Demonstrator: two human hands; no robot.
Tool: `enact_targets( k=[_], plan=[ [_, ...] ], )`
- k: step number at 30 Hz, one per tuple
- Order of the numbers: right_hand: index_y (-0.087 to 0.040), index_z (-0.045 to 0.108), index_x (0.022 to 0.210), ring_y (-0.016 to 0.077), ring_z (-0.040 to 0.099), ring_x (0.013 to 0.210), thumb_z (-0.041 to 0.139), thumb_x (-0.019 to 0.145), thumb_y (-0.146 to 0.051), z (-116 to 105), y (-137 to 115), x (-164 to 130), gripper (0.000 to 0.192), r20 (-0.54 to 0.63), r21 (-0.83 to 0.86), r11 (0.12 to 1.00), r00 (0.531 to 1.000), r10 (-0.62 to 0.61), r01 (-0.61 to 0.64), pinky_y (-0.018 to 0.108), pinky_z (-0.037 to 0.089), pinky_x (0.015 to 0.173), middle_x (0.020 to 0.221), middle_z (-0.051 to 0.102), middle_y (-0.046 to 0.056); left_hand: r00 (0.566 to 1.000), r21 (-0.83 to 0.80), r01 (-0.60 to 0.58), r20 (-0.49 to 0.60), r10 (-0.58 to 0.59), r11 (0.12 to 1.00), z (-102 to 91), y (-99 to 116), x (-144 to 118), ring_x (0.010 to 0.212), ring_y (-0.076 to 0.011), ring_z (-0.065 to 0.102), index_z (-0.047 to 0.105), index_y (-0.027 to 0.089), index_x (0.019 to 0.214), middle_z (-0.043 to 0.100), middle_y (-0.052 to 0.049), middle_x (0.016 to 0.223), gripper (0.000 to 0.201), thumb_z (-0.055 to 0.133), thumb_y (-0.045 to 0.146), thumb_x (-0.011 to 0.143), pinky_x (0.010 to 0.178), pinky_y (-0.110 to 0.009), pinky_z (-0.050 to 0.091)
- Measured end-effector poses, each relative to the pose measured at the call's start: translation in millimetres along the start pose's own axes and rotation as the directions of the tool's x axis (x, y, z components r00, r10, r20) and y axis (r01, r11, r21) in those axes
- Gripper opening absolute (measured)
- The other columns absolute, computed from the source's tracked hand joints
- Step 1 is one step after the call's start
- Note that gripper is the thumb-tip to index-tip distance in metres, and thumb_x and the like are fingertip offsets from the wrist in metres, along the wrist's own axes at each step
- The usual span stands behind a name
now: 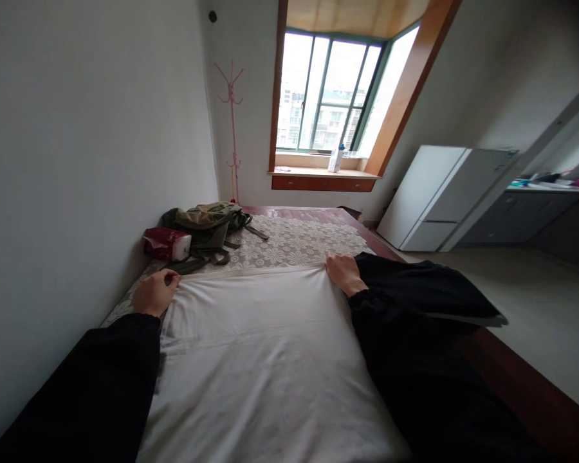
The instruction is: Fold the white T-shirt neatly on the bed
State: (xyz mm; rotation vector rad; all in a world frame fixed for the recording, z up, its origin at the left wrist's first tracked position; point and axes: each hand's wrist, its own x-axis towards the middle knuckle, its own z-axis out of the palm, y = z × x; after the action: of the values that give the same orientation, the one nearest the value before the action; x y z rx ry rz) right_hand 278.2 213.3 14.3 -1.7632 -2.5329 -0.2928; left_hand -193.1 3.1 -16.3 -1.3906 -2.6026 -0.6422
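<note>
A white sheet (251,341) lies spread over the near part of a bed with a lace-patterned mattress cover (294,244). My left hand (154,292) is closed on the sheet's far left corner near the wall. At the far right corner, my right hand (343,273) presses and grips the sheet's edge. Both arms are in black sleeves. The sheet's far edge runs straight between the two hands.
An olive backpack (207,225) and a red-and-white pack (166,244) lie on the bed by the left wall. The bed's wooden frame (511,379) runs along the right. A white fridge (439,193), a pink coat stand (232,128) and a window sill with a bottle (336,159) stand beyond.
</note>
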Motion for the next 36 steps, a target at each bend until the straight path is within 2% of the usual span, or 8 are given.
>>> enact_targets(
  k=[7, 11, 15, 21, 25, 29, 32, 36],
  plan=[
    [-0.015, 0.05, 0.136, 0.0272, 0.068, 0.109, 0.047, 0.104, -0.025, -20, -10, -13, 0.034, -0.058, 0.17, 0.979, 0.993, -0.108, 0.116, 0.037, 0.042, 0.099, 0.116, 0.074, 0.015, 0.996, -0.122, -0.007, -0.09, -0.004, 0.993, -8.0, 6, -1, 0.1, -0.0282, 0.071, 0.062, 0.021, 0.128, 0.077, -0.008, 0.112, 0.042, 0.055, 0.04, 0.09, 0.077, -0.033, 0.05],
    [-0.023, 0.056, 0.13, 0.0204, 0.068, 0.109, 0.05, 0.104, -0.033, -29, -20, -68, 0.028, -0.083, 0.314, 0.917, 0.969, -0.234, 0.248, 0.029, 0.05, 0.093, 0.125, 0.07, 0.008, 0.988, -0.171, -0.152, 0.008, 0.156, 0.974, -40.0, 39, -30, 0.088, -0.0223, 0.071, 0.065, 0.024, 0.122, 0.076, -0.005, 0.115, 0.036, 0.054, 0.042, 0.092, 0.077, -0.032, 0.051],
    [-0.026, 0.048, 0.147, 0.0257, 0.051, 0.138, 0.051, 0.103, -0.046, -19, -15, -162, 0.048, -0.183, 0.488, 0.704, 0.849, -0.497, 0.517, 0.041, 0.041, 0.115, 0.15, 0.055, 0.01, 0.857, -0.228, -0.412, 0.232, 0.46, 0.882, -72.5, 67, -105, 0.097, -0.0239, 0.073, 0.069, 0.03, 0.119, 0.076, -0.003, 0.12, 0.037, 0.056, 0.052, 0.092, 0.082, -0.034, 0.055],
    [-0.034, 0.03, 0.161, 0.0312, 0.025, 0.155, 0.047, 0.104, -0.053, 22, 23, -266, 0.063, -0.098, 0.422, 0.777, 0.876, -0.472, 0.467, 0.055, 0.024, 0.126, 0.168, 0.03, 0.005, 0.679, -0.223, -0.644, 0.274, 0.681, 0.732, -80.1, 27, -222, 0.145, -0.0291, 0.048, 0.048, 0.04, 0.151, 0.052, -0.004, 0.157, 0.056, 0.053, 0.052, 0.096, 0.121, -0.05, 0.039],
    [-0.034, 0.029, 0.161, 0.0278, 0.029, 0.154, 0.045, 0.104, -0.049, 35, 50, -293, 0.061, -0.144, 0.436, 0.81, 0.919, -0.367, 0.391, 0.051, 0.025, 0.127, 0.168, 0.029, 0.004, 0.76, -0.127, -0.583, 0.266, 0.594, 0.803, -83.3, -23, -264, 0.149, -0.0325, 0.04, 0.037, 0.041, 0.157, 0.044, -0.005, 0.162, 0.062, 0.051, 0.048, 0.097, 0.121, -0.06, 0.033],
    [-0.027, 0.042, 0.152, 0.0292, 0.04, 0.148, 0.048, 0.101, -0.053, 38, 66, -309, 0.058, -0.176, 0.498, 0.816, 0.956, -0.237, 0.294, 0.052, 0.031, 0.124, 0.16, 0.045, 0.01, 0.869, -0.125, -0.456, 0.149, 0.472, 0.881, -98.8, -55, -300, 0.143, -0.0295, 0.05, 0.054, 0.038, 0.147, 0.055, -0.003, 0.154, 0.051, 0.052, 0.048, 0.097, 0.121, -0.054, 0.038],
    [-0.025, 0.064, 0.117, 0.0323, 0.054, 0.135, 0.05, 0.098, -0.058, 38, 70, -316, 0.041, -0.196, 0.552, 0.811, 0.975, -0.102, 0.196, 0.05, 0.045, 0.113, 0.146, 0.058, 0.012, 0.927, -0.16, -0.365, 0.034, 0.374, 0.917, -107.5, -67, -325, 0.133, -0.0281, 0.061, 0.068, 0.032, 0.128, 0.067, -0.004, 0.141, 0.043, 0.054, 0.055, 0.094, 0.114, -0.048, 0.048],
    [-0.026, 0.064, 0.079, 0.0326, 0.064, 0.117, 0.052, 0.096, -0.061, 34, 70, -320, 0.041, -0.21, 0.572, 0.801, 0.976, -0.062, 0.174, 0.048, 0.051, 0.102, 0.128, 0.064, 0.011, 0.94, -0.207, -0.341, -0.06, 0.336, 0.917, -114.2, -69, -336, 0.117, -0.0279, 0.069, 0.074, 0.027, 0.106, 0.075, -0.007, 0.119, 0.043, 0.058, 0.064, 0.089, 0.105, -0.042, 0.055]
  ],
)
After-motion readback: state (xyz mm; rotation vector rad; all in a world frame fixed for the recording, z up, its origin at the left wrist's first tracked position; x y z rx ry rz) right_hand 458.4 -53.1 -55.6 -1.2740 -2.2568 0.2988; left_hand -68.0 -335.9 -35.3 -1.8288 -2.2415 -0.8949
